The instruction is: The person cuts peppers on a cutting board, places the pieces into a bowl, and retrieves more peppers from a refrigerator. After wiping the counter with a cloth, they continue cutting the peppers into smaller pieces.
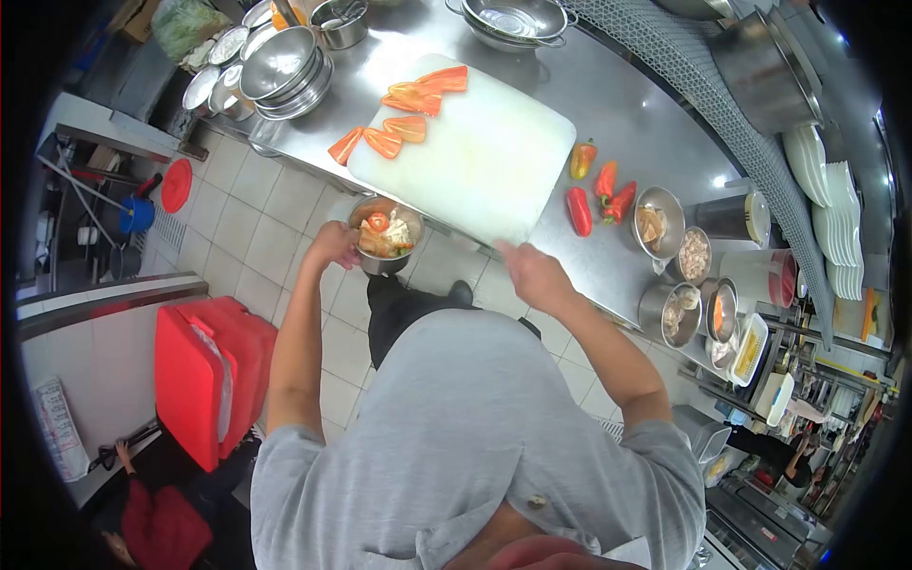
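My left hand grips the side of a metal pot, holding it just below the counter's front edge. Pale and orange vegetable scraps fill the pot. My right hand is closed at the near edge of a white cutting board. Whatever it may hold is too blurred to make out. Cut orange pepper pieces lie at the board's far left, some reaching over its edge. Right of the board, several whole peppers rest on the steel counter, among them a red pepper and a yellow-green one.
Stacked metal bowls stand at the counter's left, a colander at the back. Bowls of food crowd the right end. Behind on the left are a red cooler box and a person in red. Another person stands far right.
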### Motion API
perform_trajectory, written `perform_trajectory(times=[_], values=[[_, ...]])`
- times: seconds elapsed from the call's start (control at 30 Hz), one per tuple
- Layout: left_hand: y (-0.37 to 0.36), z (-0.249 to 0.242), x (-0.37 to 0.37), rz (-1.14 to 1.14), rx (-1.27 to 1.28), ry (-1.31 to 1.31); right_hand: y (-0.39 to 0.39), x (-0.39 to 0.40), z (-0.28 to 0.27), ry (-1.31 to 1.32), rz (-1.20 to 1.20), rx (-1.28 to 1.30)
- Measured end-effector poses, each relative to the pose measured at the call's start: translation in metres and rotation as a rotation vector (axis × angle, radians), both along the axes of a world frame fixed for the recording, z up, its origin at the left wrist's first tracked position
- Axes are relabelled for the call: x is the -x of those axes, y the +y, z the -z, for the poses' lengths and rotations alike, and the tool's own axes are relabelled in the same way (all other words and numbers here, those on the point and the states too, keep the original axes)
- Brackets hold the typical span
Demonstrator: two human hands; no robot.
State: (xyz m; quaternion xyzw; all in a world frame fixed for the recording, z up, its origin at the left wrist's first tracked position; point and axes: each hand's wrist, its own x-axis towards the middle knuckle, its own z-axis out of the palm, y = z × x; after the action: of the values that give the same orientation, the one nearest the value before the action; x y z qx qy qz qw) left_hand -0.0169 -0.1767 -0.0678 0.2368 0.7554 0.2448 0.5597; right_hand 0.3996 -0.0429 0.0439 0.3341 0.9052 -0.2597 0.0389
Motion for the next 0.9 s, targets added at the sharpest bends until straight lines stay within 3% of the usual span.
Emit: perform_trajectory(times=[0.07,0.17,0.27,0.4,0.5,0.6,0.7,0.8,0.9], values=[[-0.003,-0.001,-0.001,-0.018,-0.004,-0.04,-0.006,-0.006,-0.008,0.098,-0.082,0.107],[-0.003,-0.001,-0.006,-0.007,0.0,-0.036,0.004,-0.038,0.02,0.281,0.181,-0.048],[-0.01,0.002,-0.01,0.0,0.0,-0.039,0.026,-0.065,0.026,0.017,0.397,-0.264],[-0.008,0.002,-0.017,0.004,-0.006,-0.05,0.0,-0.057,0.032,-0.009,0.239,-0.226],[-0.005,0.001,-0.021,0.017,0.017,-0.052,-0.025,-0.039,0.008,0.091,0.075,0.052],[-0.009,-0.002,-0.026,0.009,-0.005,-0.064,-0.023,-0.053,0.013,0.252,0.308,0.027],[-0.012,0.001,-0.028,0.016,-0.008,-0.028,0.006,-0.088,0.029,0.139,0.535,-0.199],[-0.015,0.002,-0.032,0.006,-0.044,-0.053,-0.003,-0.088,0.039,-0.03,0.421,-0.256],[-0.034,-0.012,-0.035,0.038,-0.075,0.057,-0.029,-0.05,-0.002,0.178,0.105,0.014]])
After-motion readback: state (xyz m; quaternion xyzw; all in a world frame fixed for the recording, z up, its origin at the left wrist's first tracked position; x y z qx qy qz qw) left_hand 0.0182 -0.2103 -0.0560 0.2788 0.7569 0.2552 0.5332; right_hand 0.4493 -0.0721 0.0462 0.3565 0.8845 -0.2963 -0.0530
